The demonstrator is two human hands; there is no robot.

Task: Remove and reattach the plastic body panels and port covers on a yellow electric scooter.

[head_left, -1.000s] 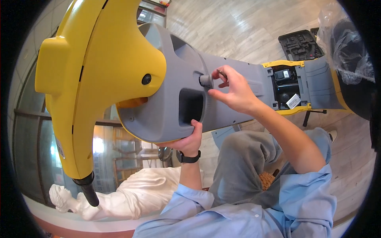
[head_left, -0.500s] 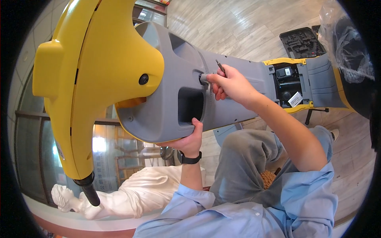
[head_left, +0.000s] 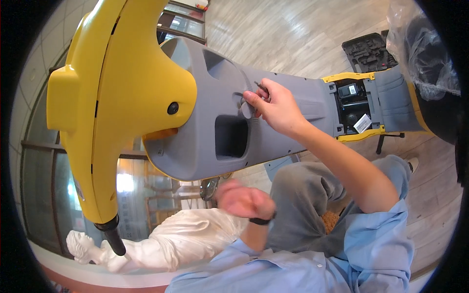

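- In the head view, your right grip [head_left: 279, 107] is closed on a dark tool [head_left: 261, 86], with the thumb against the grey cap [head_left: 247, 110].
- You have that cap at the middle of the grey panel [head_left: 188, 146], tilted, just right of the cubby [head_left: 230, 138]; your fingers hide whether it is fully loose.
- Your left grip [head_left: 248, 201] is blurred, on the near side, apart from the panel; you cannot tell how wide it is, and nothing shows in it.
- As far as shows, you have the compartment [head_left: 349, 76] on the right uncovered, its dark parts exposed; the cap does not look seated, so both seem unclosed.
- Far right of you lies an open tool case [head_left: 366, 52]; near left, a white statue [head_left: 190, 229].
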